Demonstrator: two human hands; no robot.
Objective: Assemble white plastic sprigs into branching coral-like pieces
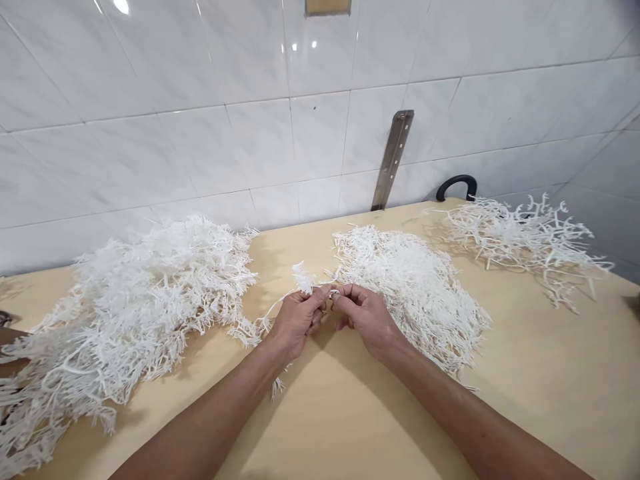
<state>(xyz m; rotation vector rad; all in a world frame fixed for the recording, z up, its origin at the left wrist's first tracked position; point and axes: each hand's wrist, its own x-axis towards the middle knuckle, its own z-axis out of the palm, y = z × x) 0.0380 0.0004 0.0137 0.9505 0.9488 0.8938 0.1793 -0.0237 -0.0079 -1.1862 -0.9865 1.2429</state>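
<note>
In the middle of the table, my two hands meet over a thin white plastic stem that looks like part of an artificial plant. My left hand (300, 315) pinches the stem, and a feathery white sprig (302, 277) sticks up above its fingers. A strand trails from this hand down to the left. The fingertips of my right hand (364, 313) are closed on the stem's other end, which curls at the thumb. Right behind that hand lies a heap of short white sprigs (405, 280). To the left spreads a larger heap of feathery white sprays (150, 300).
Bare branching white stems (520, 233) form a looser pile at the back right. Behind it is a black curved handle (456, 183). A metal strip with holes (394, 160) leans on the tiled wall (250, 147) behind the wooden table (320, 427).
</note>
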